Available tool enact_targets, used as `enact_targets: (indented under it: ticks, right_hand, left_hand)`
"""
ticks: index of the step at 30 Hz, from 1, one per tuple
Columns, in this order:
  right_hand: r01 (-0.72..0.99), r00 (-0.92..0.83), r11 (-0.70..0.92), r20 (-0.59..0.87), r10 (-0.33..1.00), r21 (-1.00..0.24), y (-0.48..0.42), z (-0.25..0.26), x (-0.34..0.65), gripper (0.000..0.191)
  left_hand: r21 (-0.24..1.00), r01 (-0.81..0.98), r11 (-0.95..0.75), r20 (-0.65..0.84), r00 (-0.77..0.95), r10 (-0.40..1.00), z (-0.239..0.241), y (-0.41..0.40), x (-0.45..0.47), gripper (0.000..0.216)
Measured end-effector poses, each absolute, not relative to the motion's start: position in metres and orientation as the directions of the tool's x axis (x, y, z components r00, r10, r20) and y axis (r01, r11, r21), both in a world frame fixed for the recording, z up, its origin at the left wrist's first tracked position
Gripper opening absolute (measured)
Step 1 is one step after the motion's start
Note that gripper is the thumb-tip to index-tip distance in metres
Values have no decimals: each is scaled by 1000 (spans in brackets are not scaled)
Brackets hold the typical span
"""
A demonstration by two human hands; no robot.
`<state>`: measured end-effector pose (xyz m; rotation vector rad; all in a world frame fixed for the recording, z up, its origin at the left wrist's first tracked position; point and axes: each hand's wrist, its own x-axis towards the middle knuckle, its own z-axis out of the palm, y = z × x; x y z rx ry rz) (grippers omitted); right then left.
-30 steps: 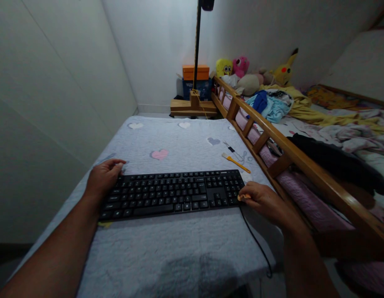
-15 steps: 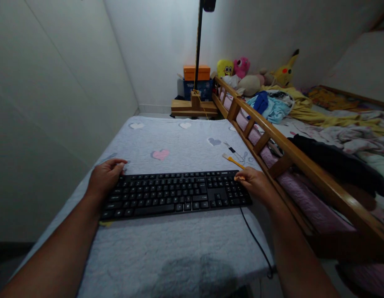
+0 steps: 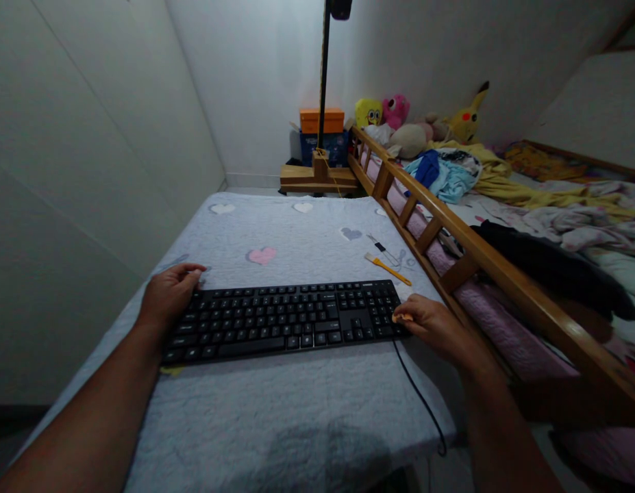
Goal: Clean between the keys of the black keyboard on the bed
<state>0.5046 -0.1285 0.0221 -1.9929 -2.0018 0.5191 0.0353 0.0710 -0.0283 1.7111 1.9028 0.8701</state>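
Observation:
A black keyboard (image 3: 286, 320) lies across a table covered with a pale blue heart-patterned cloth (image 3: 286, 411). My left hand (image 3: 168, 296) grips the keyboard's left end, fingers curled over its far corner. At the right end my right hand (image 3: 433, 325) is closed in a pinch on a small orange-yellow item (image 3: 402, 318) pressed against the keyboard's right edge. I cannot make out what the item is. The keyboard's black cable (image 3: 420, 400) runs off the front right of the table.
A yellow-handled brush (image 3: 388, 268) and a small pair of scissors (image 3: 385, 249) lie on the cloth behind the keyboard at the right. A wooden bed rail (image 3: 451, 236) borders the table's right side. Clothes and plush toys (image 3: 399, 113) cover the bed. A black pole (image 3: 323, 82) on a wooden base stands behind.
My right hand slid along the keyboard's right edge to its far corner, then came back toward the near corner with the small orange item. My left hand stayed put.

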Motion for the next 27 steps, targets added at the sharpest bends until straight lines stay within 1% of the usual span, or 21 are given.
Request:
enact_targets:
  ticks: [5, 10, 13, 16, 19, 21, 24, 27]
  right_hand:
    - [915, -24, -17, -97, 995, -404, -137, 24, 503, 20]
    - [913, -44, -13, -129, 991, -408, -143, 32, 499, 21]
    - [902, -62, -6, -143, 988, -431, -146, 35, 500, 21]
    - [869, -81, 2, -139, 987, -495, -145, 35, 505, 19]
    - [834, -42, -17, -94, 995, -552, -134, 34, 513, 18]
    - [829, 13, -17, -11, 1000, -559, -121, 32, 518, 19]
    - [844, 93, -29, 94, 991, -535, -98, 25, 522, 20]
    - [869, 108, -37, 117, 987, -493, -82, 17, 524, 21]
  left_hand:
    - [694, 718, 46, 90, -150, 985, -28, 71, 36, 49]
    - [705, 708, 50, 83, -153, 985, -25, 69, 38, 49]
    - [700, 713, 45, 87, -148, 985, -24, 69, 39, 48]
    - [695, 718, 42, 92, -147, 985, -26, 69, 39, 48]
    - [704, 709, 41, 90, -146, 985, -29, 71, 37, 48]
    - [704, 710, 30, 97, -138, 986, -32, 72, 35, 47]
    - [690, 723, 14, 106, -120, 987, -34, 75, 32, 47]
    - [691, 723, 19, 100, -122, 988, -34, 76, 31, 47]
